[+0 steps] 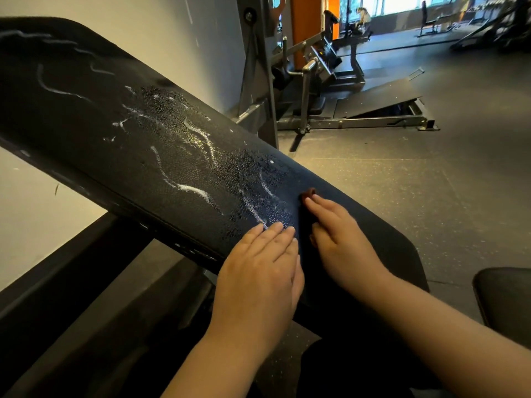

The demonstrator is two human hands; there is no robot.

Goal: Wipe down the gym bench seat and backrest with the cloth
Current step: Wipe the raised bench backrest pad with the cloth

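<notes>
Black textured vinyl, head view only: the backrest (pixel 100 133) slopes from the top-left down to the lower right, with white cleaner streaks (pixel 195 191) and wet speckle along the middle. The cloth (pixel 382 239) is dark and hard to tell from the pad. It looks draped over the lower end of the backrest, its edge running between the hands, with a small reddish bit (pixel 309 193) at its upper corner. Right hand (pixel 339 242) lies flat on the cloth, fingers straight and close together, thumb tucked alongside, gripping nothing. Left hand (pixel 258 271) lies flat near the lower edge of the pad, fingers straight and slightly spread, fingertips at the wet patch; I can't tell whether the cloth is under it. The seat (pixel 505 300) shows only as a corner at bottom right. Judgement: early in the backrest pass, most of the foam untouched. To do it well, keep both palms flat on the cloth, push up-slope in overlapping full-width strokes edge to edge, refold when it loads up, then do the seat. Risk: the cloth slipping under open palms.
</notes>
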